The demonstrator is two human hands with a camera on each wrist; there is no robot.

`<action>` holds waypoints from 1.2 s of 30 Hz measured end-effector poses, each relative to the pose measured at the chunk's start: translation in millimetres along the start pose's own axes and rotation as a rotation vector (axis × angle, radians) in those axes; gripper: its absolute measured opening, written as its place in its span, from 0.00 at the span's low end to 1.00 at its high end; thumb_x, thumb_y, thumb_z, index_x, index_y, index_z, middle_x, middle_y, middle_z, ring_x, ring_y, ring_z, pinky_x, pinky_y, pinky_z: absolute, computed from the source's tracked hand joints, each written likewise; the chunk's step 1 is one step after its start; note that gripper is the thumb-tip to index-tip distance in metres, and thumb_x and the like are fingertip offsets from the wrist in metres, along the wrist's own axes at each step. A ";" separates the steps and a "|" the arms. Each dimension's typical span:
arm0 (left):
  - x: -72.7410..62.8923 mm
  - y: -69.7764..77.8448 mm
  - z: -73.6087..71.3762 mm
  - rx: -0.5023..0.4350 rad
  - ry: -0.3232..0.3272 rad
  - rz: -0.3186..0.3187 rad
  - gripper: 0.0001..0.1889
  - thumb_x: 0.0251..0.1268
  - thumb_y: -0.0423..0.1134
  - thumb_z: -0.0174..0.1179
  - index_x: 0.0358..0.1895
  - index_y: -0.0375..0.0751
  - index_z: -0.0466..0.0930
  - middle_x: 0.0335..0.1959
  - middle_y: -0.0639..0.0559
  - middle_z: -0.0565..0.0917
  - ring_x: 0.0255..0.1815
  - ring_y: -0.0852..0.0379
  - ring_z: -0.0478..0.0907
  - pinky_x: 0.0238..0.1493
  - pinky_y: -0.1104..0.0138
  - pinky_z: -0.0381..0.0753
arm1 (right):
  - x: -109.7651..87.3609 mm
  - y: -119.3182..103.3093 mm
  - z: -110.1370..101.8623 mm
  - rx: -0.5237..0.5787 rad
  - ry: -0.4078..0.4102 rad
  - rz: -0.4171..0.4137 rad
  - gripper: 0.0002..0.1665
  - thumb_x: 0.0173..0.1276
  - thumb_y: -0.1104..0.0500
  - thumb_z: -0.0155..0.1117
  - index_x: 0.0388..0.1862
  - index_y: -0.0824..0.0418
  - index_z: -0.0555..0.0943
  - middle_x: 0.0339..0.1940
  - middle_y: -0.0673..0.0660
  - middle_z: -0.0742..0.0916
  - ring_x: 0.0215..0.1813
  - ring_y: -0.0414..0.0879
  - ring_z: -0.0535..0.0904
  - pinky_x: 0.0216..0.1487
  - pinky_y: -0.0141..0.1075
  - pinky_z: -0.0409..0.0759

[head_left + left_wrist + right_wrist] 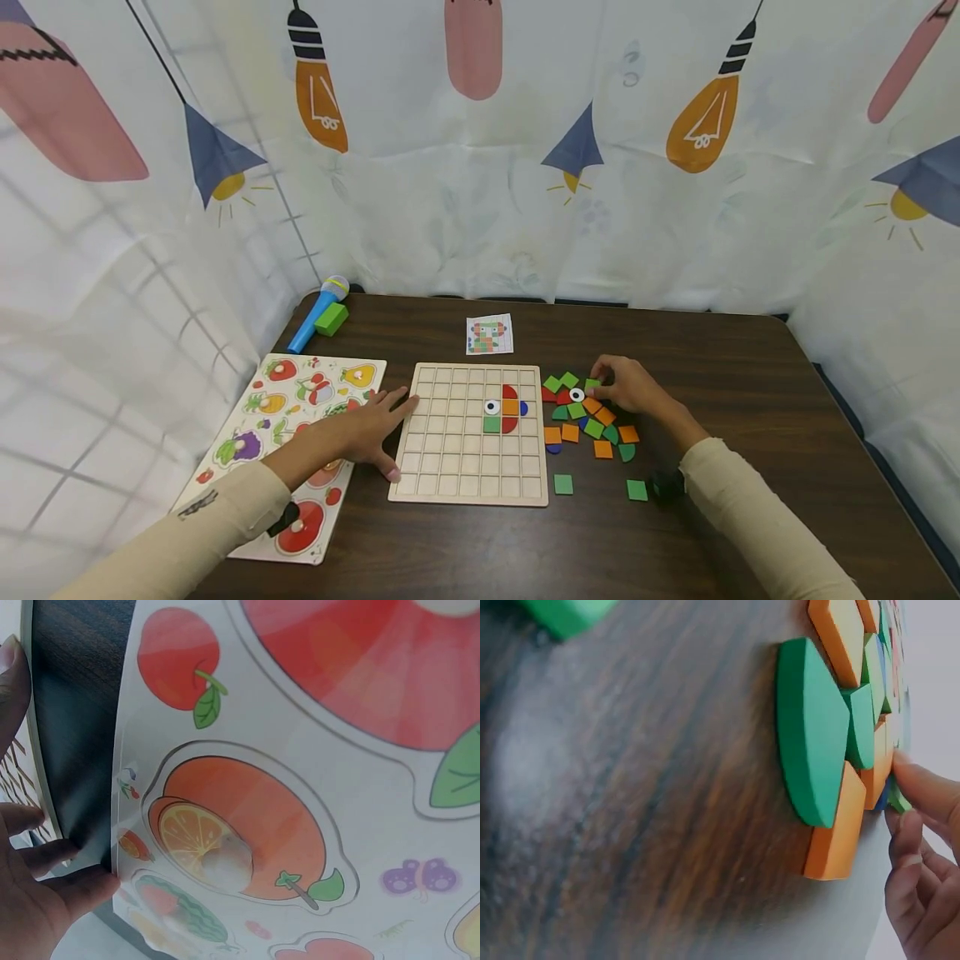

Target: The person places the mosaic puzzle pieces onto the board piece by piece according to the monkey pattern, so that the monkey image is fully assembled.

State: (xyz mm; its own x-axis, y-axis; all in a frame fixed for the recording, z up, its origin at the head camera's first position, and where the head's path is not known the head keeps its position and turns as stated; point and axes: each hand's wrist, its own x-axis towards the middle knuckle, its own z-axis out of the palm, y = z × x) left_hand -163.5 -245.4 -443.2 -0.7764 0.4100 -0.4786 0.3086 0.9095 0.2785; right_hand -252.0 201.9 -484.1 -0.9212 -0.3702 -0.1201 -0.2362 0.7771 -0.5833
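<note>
A wooden grid board (450,467) lies at the middle of the table, bearing red quarter-round pieces (510,392), a green square, an orange square, a blue half-round and a round eye piece (492,407). My left hand (367,429) rests along the board's left edge, fingers spread and thumb near the lower left corner. At the far side of the loose pile, my right hand (630,385) pinches a green tile (898,796) between thumb and fingertips. Orange squares (603,449) and green pieces (627,452) lie around it, with another eye piece (577,394).
A fruit puzzle board (251,425) lies under my left forearm. Behind it are a blue toy microphone (315,312) and a green block (332,319). Beyond the grid board is a small pattern card (490,334). Two green squares (563,484) lie nearer the front.
</note>
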 end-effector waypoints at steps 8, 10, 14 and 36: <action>1.2 -0.6 1.5 0.011 0.001 -0.003 0.64 0.44 0.63 0.76 0.81 0.42 0.48 0.81 0.34 0.48 0.80 0.26 0.45 0.67 0.35 0.65 | -2.0 -0.4 -5.6 0.014 -0.024 -0.043 0.14 0.70 0.56 0.68 0.51 0.60 0.80 0.36 0.55 0.82 0.30 0.45 0.74 0.35 0.38 0.74; 1.4 -1.2 2.0 0.012 0.001 -0.005 0.64 0.44 0.63 0.76 0.81 0.42 0.48 0.81 0.34 0.48 0.80 0.26 0.45 0.67 0.35 0.65 | -2.7 -1.2 -5.9 0.020 -0.026 -0.066 0.16 0.72 0.56 0.66 0.54 0.60 0.80 0.37 0.55 0.83 0.30 0.45 0.75 0.35 0.38 0.76; 1.4 -1.8 2.5 0.011 -0.001 -0.010 0.64 0.44 0.63 0.76 0.81 0.42 0.48 0.81 0.33 0.48 0.79 0.25 0.45 0.67 0.34 0.65 | -2.3 -6.6 -4.9 0.031 -0.029 -0.113 0.16 0.74 0.56 0.63 0.56 0.61 0.80 0.38 0.55 0.83 0.32 0.45 0.76 0.36 0.37 0.77; 2.8 -2.8 3.1 0.004 0.000 -0.014 0.64 0.44 0.63 0.76 0.81 0.43 0.48 0.81 0.34 0.47 0.80 0.26 0.44 0.68 0.34 0.63 | 10.2 -63.1 21.4 0.141 -0.054 -0.148 0.17 0.70 0.55 0.68 0.55 0.60 0.84 0.36 0.53 0.82 0.28 0.45 0.74 0.27 0.34 0.74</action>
State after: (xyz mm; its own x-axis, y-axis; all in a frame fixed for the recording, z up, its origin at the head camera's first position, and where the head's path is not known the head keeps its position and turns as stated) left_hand -164.9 -246.6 -447.9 -0.7809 0.3970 -0.4823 0.2998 0.9155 0.2682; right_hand -239.9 138.3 -465.7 -0.8610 -0.5044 -0.0654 -0.3185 0.6350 -0.7038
